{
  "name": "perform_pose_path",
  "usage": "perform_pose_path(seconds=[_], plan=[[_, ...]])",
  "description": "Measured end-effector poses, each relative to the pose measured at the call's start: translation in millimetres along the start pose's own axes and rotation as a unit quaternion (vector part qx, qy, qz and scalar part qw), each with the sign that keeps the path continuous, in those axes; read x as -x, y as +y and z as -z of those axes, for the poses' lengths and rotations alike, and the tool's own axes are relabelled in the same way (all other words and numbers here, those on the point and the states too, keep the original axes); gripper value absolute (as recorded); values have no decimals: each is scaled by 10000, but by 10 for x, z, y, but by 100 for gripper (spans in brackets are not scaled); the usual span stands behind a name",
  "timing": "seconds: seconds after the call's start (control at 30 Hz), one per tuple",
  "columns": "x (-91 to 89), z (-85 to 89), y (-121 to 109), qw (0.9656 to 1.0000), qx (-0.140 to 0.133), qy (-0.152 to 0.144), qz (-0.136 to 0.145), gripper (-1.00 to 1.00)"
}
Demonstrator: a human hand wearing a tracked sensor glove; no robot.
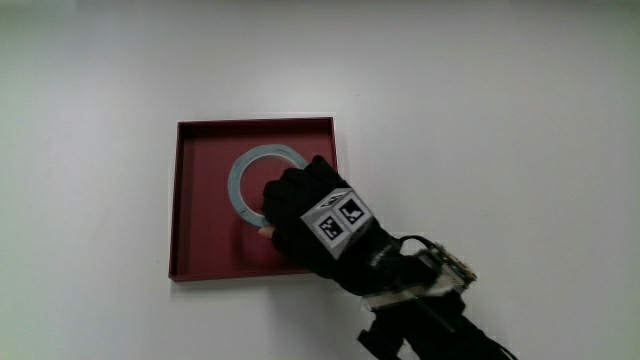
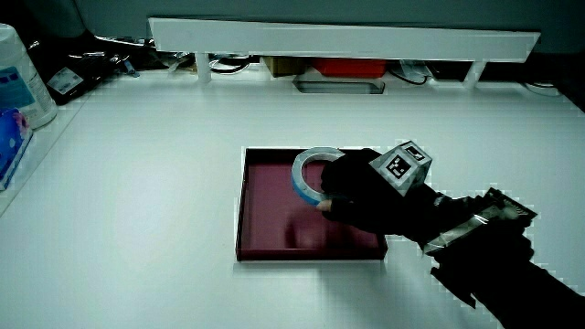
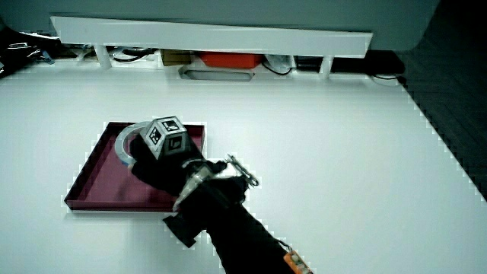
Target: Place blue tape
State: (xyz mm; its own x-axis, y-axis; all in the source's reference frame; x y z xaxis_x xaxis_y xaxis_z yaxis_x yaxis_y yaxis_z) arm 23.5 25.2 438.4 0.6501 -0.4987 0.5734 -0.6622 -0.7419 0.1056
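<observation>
A blue tape ring (image 1: 241, 171) is over a dark red square tray (image 1: 205, 235) on the white table. The gloved hand (image 1: 292, 203) reaches over the tray from the person's side, its fingers curled on the part of the ring nearest the person. In a side view the tape (image 2: 304, 173) is tilted and lifted a little above the tray floor (image 2: 270, 210), with the hand (image 2: 358, 190) gripping it. In a side view the hand (image 3: 161, 166) hides most of the tape (image 3: 122, 144) above the tray (image 3: 97, 179). The patterned cube (image 1: 338, 217) sits on the hand's back.
A low white partition (image 2: 338, 38) runs along the table's edge farthest from the person, with a red box (image 2: 347, 67) and a grey metal tray (image 2: 336, 86) under it. A white and blue container (image 2: 18, 82) stands at the table's edge.
</observation>
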Motion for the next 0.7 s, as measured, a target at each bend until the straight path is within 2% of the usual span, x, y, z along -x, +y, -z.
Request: perform_pose_path(seconds=[0.03,0.13,0.37,0.43,0.47,0.57,0.7], plan=[[-16,80,39,10000,50,-73,41,0],[19,158,111,10000,-31,21,-13,0],[-86,430,188,9996,220,-18,183,0],[-114,487,201,9995,197,-9,228,0],[-132,517,201,9992,304,-42,269,0],[-158,552,201,9986,396,38,335,0],[-229,577,191,9986,355,105,391,0]])
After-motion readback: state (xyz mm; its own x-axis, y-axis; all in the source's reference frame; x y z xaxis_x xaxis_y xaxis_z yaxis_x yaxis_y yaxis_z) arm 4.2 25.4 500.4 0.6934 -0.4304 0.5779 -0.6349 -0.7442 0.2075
